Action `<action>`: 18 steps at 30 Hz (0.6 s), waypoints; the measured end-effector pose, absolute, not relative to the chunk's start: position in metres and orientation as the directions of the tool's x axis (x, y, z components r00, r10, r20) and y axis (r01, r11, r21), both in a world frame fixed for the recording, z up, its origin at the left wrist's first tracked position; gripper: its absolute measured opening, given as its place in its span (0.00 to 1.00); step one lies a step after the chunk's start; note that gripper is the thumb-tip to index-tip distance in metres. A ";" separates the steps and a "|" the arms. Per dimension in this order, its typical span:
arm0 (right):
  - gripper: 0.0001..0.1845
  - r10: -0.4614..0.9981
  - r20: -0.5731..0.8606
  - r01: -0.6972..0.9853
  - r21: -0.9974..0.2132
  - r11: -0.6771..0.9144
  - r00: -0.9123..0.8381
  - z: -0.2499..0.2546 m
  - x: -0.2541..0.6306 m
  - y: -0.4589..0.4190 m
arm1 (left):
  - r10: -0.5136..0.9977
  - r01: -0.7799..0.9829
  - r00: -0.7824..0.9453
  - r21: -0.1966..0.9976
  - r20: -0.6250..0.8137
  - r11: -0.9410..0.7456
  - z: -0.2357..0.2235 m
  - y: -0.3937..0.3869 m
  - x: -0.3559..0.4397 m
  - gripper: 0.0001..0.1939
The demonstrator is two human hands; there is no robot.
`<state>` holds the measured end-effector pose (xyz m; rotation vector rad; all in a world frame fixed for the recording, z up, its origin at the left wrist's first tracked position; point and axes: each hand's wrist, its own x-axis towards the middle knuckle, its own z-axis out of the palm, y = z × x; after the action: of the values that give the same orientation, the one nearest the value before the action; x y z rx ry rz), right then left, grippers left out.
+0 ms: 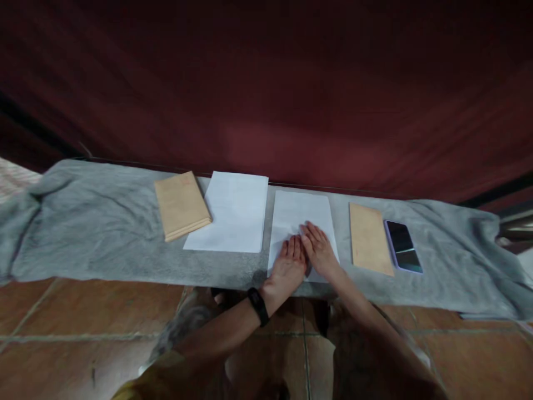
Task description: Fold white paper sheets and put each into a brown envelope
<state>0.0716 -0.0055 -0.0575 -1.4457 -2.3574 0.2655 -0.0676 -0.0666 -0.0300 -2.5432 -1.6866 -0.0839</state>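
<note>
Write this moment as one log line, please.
left hand: flat on white sheet | right hand: on same sheet | right of sheet: brown envelope, phone

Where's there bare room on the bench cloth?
Grey cloth: widest bare stretches are left of the envelope stack and right of the phone, both wrinkled. Crowded between: the envelope stack overlaps the paper pile; left hand and right hand cover part of the sheet; single envelope crowds the phone.

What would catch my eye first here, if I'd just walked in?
Probably the two bare hands, left and right, lying flat on a white sheet near the middle. Left of it sit more white paper and a brown envelope stack; behind rises a dark red surface.
</note>
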 end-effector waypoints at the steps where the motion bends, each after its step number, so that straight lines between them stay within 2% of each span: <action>1: 0.30 0.890 0.195 0.840 -0.297 0.454 -0.412 -0.059 0.075 0.000 | 0.918 0.924 0.383 -0.037 0.102 -0.381 -0.030 -0.067 -0.066 0.26; 5: 0.30 0.894 0.205 0.886 -0.166 0.434 -0.399 -0.065 0.080 0.009 | 0.916 0.923 0.384 -0.020 0.118 -0.384 -0.030 -0.068 -0.064 0.25; 10: 0.30 0.897 0.211 0.904 -0.100 0.416 -0.389 -0.067 0.079 0.009 | 0.905 0.913 0.407 -0.040 0.122 -0.405 -0.030 -0.068 -0.065 0.25; 18: 0.29 0.889 0.212 0.883 -0.159 0.441 -0.405 -0.070 0.079 0.004 | 0.890 0.901 0.433 -0.052 0.147 -0.430 -0.031 -0.071 -0.065 0.24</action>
<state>0.0787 0.0041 -0.0703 -1.5334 -2.4308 0.0317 -0.0650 -0.0711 -0.0312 -2.5533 -1.6041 -0.1460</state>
